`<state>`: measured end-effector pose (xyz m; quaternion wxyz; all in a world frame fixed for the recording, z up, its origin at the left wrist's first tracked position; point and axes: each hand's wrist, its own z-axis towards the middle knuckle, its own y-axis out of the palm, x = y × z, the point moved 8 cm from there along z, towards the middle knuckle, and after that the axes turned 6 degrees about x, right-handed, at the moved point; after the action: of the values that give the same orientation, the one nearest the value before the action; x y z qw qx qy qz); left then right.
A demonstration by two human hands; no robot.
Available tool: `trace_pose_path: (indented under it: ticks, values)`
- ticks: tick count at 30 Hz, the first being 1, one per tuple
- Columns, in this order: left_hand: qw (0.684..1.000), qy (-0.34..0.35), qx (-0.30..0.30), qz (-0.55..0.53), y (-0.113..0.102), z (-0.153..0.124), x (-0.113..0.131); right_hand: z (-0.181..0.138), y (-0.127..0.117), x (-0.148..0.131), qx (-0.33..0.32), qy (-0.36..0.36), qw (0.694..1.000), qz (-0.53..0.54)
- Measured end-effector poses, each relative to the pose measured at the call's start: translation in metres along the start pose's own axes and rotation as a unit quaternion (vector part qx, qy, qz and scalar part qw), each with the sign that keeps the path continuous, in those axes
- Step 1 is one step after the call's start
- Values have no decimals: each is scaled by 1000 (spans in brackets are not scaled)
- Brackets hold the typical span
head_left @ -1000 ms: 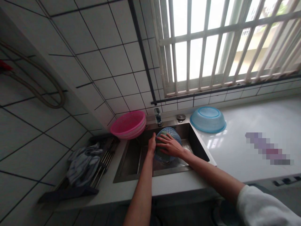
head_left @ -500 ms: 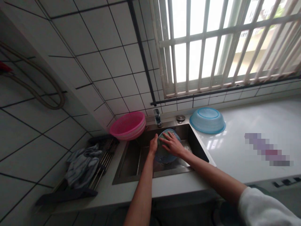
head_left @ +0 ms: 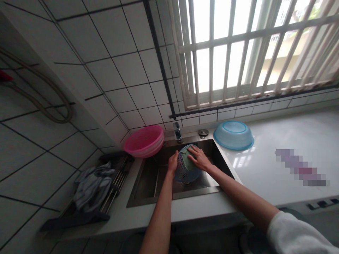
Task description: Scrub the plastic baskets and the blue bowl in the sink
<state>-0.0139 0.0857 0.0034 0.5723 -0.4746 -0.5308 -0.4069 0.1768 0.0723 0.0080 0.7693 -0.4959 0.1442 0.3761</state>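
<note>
While I look down at the sink, this is what I see.

Left hand: my left hand [head_left: 173, 163] grips the left edge of the round blue plastic strainer basket with holes [head_left: 182, 169], fingers curled on its rim.
Right hand: my right hand [head_left: 199, 158] lies flat, fingers spread, pressing a green cleaning cloth [head_left: 186, 160] on the basket.
Basket: it is tipped on its side inside the steel sink [head_left: 148, 180], near the back wall, just under the small metal tap [head_left: 177, 131].
Pink basket: a round pink plastic strainer basket [head_left: 144, 140] sits on the left back corner of the sink, close to my left hand but not touching it.
Blue bowl: a light blue plastic bowl [head_left: 233, 134] lies upside down on the white bench [head_left: 278, 141], right of the sink.
Drain knob: a small round metal knob [head_left: 203, 132] sits between the tap and the blue bowl.
Rack: a dark dish rack [head_left: 111, 187] stands left of the sink with a grey crumpled cloth [head_left: 91, 183] on it.
Wall: white tiles, and a window with white bars [head_left: 251, 49] above the bench.
</note>
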Motion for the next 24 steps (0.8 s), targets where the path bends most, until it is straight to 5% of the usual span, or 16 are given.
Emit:
trace_pose_path:
  ticks: [4, 7, 10, 16, 21, 24]
  values:
    - [1000, -3, -1, -20, -1, 0, 2, -13, 10, -50, -19, -146, 988, -38]
    - [999, -1, 9, -31, -3, 1, 2, -17, 11, -63, -34, -192, 980, -38]
    - [999, -1, 3, -37, -1, 1, 2, -9, 5, -42, -23, -154, 988, -8]
    - [1000, -7, -2, -3, 1, 0, -7, 6, -3, 32, 41, 40, 995, 84]
    - [998, 50, -36, -20, 9, 6, -7, 3, 4, 17, 31, -6, 999, 27]
    - [995, 96, -4, 22, 5, 8, 1, 1, 7, 3, 18, -36, 999, 0]
